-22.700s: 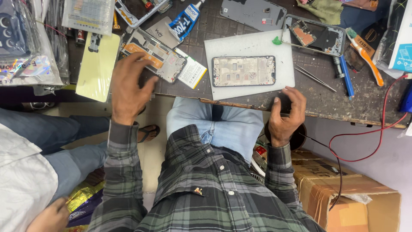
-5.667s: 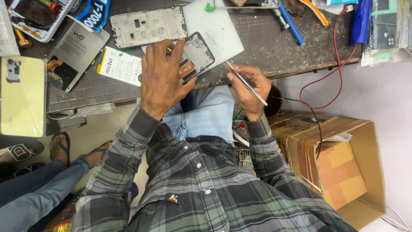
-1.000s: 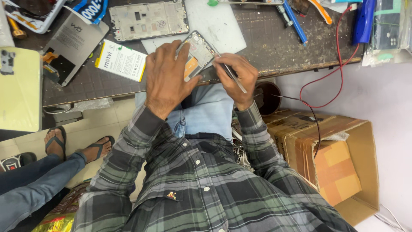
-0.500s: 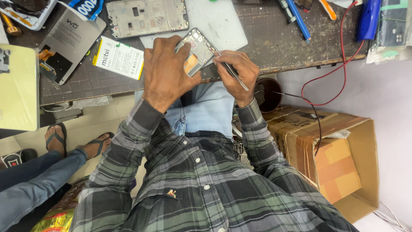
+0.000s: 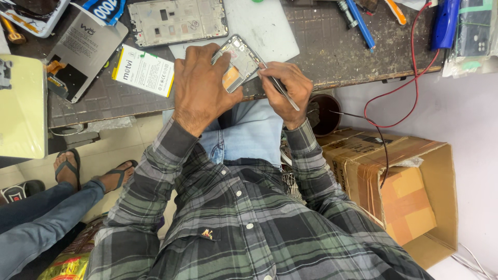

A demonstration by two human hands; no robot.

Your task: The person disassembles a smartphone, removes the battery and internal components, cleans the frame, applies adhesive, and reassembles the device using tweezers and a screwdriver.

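Left hand closed over the phone, fingers wrapped across its lower half, thumb side hidden. Phone opened, back cover off, inner frame and an orange patch exposed; held at the near edge of the bench, partly over the white mat. Long axis tilted, running from the left palm up and away toward the mat, roughly diagonal to the bench edge.

Right hand pinched shut on tweezers, grip like a pen. Tweezer tips directed up and left, at the phone's right-hand long edge; contact with the frame probable, exact touch point too small to confirm. Tweezer shaft nearly crosswise to the phone's long axis.

Working point just beside the right fingertips, so right hand nearer to it; left hand serving as clamp only.

Nearby, not touched: bare phone frame beyond the left hand, battery just left of it, screen panel further left, blue tool well right. Red wire trailing off the bench toward the cardboard box.
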